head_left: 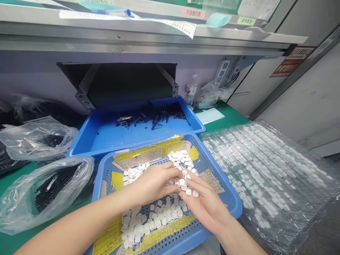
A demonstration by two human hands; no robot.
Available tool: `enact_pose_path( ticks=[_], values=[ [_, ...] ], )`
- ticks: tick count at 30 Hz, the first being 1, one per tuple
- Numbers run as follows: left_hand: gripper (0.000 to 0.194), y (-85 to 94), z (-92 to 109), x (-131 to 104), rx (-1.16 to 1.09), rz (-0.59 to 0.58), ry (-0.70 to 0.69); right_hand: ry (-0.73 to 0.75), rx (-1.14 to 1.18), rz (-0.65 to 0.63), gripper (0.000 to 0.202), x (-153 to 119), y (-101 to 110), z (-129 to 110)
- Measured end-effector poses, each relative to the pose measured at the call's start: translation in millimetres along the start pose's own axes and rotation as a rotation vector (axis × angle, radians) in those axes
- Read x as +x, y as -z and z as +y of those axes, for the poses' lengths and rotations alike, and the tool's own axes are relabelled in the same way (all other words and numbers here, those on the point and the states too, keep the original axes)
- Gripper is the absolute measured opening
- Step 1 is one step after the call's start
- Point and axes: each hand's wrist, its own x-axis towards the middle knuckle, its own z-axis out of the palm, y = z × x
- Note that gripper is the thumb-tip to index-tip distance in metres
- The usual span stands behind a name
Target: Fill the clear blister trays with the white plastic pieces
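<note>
A blue perforated basket (235,209) holds many small white rounded-square plastic pieces (159,216), lying in loose heaps on its floor. Above its middle, my right hand (205,203) is cupped palm up with several of these pieces resting on the palm and fingers. Reaching in from the left, my left hand (155,180) has its fingers curled over the same handful, thumb and fingertips against the pieces. Its fingertips are partly hidden, so which piece it grips is unclear. Yellow and brown paper labels (138,156) line the basket's walls.
Behind the basket, a blue tray (106,141) holds small black parts below a dark conveyor opening (130,81). Plastic bags with black parts (55,184) stand at left. On the right lie clear trays of white pieces (268,166). A bottle (190,90) stands behind, under a metal shelf (148,44).
</note>
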Motion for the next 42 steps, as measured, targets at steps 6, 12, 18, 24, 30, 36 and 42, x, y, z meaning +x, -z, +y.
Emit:
enact_pose_path(
  ticks=[6, 12, 18, 24, 30, 36, 42],
  values=[
    [0.017, 9.8, -1.4, 0.4, -0.078, -0.021, -0.020, -0.073, 0.155, 0.035, 0.024, -0.1, -3.6, -3.5],
    [0.014, 17.3, -4.5, 0.7, -0.123, -0.029, 0.016, -0.083, 0.143, 0.033, 0.024, -0.1, -3.1, -4.1],
    [0.010, 22.6, -8.0, 0.7, -0.146, -0.029, 0.020, -0.088, 0.130, 0.087, 0.037, -2.6, -2.1, -4.8],
    [0.009, 26.3, -10.5, 1.5, -0.179, -0.026, 0.043, -0.097, 0.149, 0.117, 0.042, -4.1, -4.2, -6.6],
    [0.012, 28.5, -13.2, -0.1, -0.219, -0.029, 0.064, -0.112, 0.157, 0.109, 0.047, -4.2, -2.7, -7.0],
    [0.017, 27.8, -12.3, 1.7, -0.251, -0.020, 0.100, -0.101, 0.139, 0.174, 0.031, -3.5, -2.6, -7.8],
    [0.016, 25.6, -9.0, 3.7, -0.322, -0.043, 0.140, -0.116, 0.075, 0.224, 0.019, -1.6, -5.1, -6.7]
  ],
)
